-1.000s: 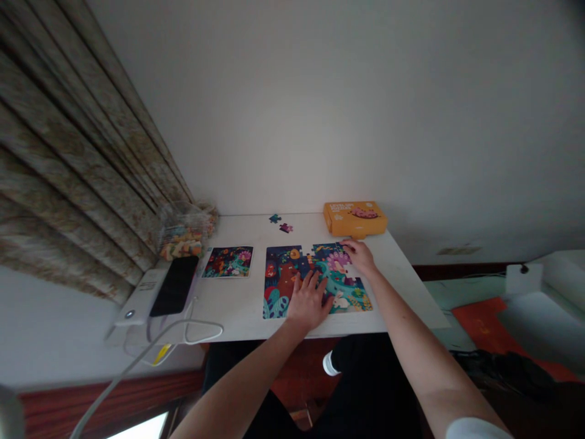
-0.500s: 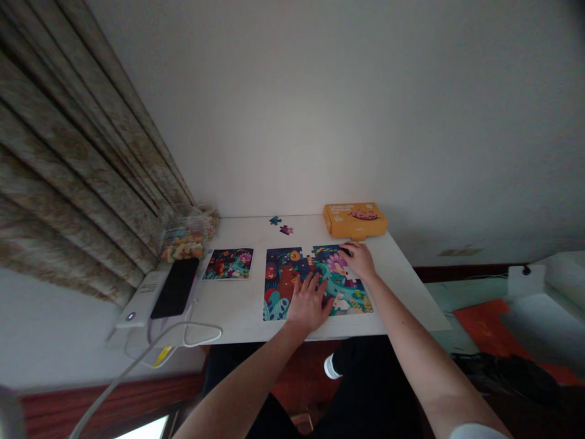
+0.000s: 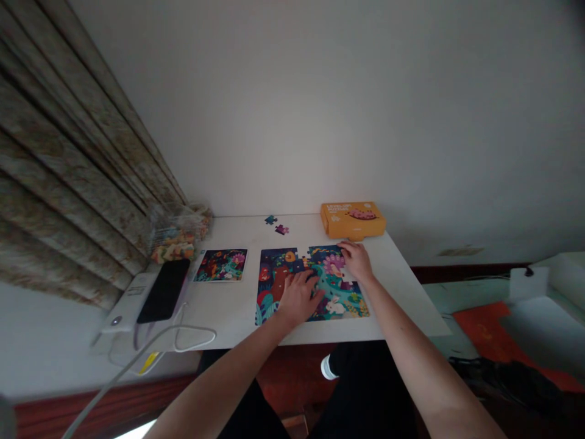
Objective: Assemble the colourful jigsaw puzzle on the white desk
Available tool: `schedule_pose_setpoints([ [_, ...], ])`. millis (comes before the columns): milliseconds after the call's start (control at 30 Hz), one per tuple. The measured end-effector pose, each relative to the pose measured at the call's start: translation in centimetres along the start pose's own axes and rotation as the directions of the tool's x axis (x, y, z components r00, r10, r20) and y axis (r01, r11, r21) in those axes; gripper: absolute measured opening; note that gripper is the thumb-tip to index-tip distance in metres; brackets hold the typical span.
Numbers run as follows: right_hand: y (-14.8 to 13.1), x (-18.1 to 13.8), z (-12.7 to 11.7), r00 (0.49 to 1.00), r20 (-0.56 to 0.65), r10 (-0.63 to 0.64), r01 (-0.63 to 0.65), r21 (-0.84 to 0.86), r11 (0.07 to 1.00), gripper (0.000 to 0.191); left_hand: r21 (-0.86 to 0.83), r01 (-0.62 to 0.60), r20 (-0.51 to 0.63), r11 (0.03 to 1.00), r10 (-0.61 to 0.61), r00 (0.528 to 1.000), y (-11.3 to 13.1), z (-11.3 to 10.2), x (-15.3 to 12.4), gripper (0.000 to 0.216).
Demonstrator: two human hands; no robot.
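Note:
A colourful jigsaw puzzle [image 3: 336, 308] with animals and plants lies mostly assembled on the white table. Bare gaps show at its top edge and near its right side. My left hand [image 3: 297, 299] rests palm down on the middle of the puzzle, fingers spread and holding nothing. At the upper right corner, my right hand [image 3: 356, 261] has its fingers bent together over the puzzle; whatever is under the fingertips is hidden. Two loose pieces, one blue [image 3: 271, 219] and one purple [image 3: 282, 230], lie behind the puzzle.
A small printed picture [image 3: 220, 265] lies left of the puzzle, and an orange puzzle box [image 3: 354, 221] stands at the back right. Along the left are a phone [image 3: 164, 291], a white cable [image 3: 194, 327] and a clear bag [image 3: 176, 238]. The wall borders the table's back edge.
The view has shifted slightly, so the table items sit a little further left. My left hand remains on the puzzle and my right hand at its corner, with barely any movement.

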State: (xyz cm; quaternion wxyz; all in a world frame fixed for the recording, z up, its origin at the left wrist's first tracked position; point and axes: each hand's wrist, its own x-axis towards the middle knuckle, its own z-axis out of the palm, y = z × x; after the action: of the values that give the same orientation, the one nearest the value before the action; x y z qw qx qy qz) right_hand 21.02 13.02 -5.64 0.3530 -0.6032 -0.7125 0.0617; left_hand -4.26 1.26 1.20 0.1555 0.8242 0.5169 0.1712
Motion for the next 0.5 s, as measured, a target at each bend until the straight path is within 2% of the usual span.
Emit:
schedule_pose_setpoints([
  [100, -0.2, 0.0, -0.1, 1.000, -0.010, 0.010, -0.010, 0.029, 1.000, 0.032, 0.007, 0.051, -0.048, 0.999, -0.051, 0.998, -2.6, -2.0, 4.0, 0.031],
  [267, -0.5, 0.1, -0.4, 0.995, -0.054, 0.080, -0.075, 0.079, 0.994, 0.032, 0.072, 0.281, -0.124, 0.957, -0.271, 0.955, -8.8, -4.6, 11.2, 0.041],
  [367, -0.6, 0.1, -0.4, 0.991, -0.083, 0.109, -0.101, 0.090, 0.991, 0.032, 0.110, 0.350, -0.094, 0.930, -0.341, 0.936, -11.4, -4.9, 13.5, 0.047],
  [500, -0.7, 0.0, -0.2, 0.987, -0.086, 0.139, -0.131, 0.092, 0.987, 0.030, 0.124, 0.348, -0.056, 0.929, -0.344, 0.937, -12.8, -4.4, 15.0, 0.044],
])
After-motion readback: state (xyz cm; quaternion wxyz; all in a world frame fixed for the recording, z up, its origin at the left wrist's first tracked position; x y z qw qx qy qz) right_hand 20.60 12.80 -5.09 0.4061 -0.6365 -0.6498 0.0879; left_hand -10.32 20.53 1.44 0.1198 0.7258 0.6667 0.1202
